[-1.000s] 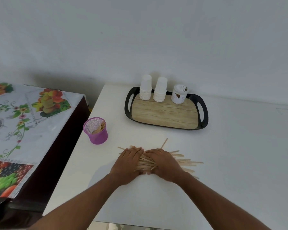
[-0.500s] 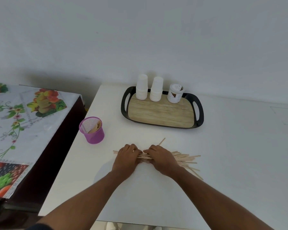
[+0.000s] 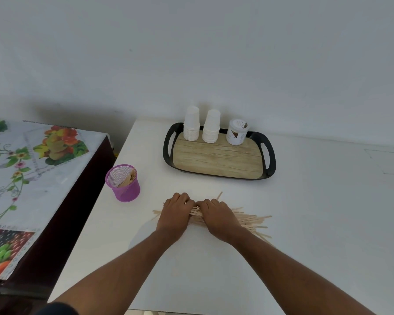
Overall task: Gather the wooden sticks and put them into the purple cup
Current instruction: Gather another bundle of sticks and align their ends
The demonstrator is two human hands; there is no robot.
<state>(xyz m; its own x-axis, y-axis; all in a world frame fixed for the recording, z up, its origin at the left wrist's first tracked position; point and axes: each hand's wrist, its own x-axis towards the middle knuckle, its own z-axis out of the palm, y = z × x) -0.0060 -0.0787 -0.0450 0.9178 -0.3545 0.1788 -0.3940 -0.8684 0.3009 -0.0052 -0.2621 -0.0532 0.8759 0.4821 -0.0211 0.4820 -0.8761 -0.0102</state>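
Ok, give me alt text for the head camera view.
Both hands, left hand and right hand, grip a pile of wooden sticks on a white table. A purple cup stands to their left, and a tray with paper cups sits behind.

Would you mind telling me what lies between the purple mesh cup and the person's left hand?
In the head view, only bare white tabletop lies between the purple mesh cup and the left hand.

Left hand (image 3: 174, 214) and right hand (image 3: 218, 218) apparently gripping wooden sticks (image 3: 250, 220), purple cup (image 3: 123, 183) nearby
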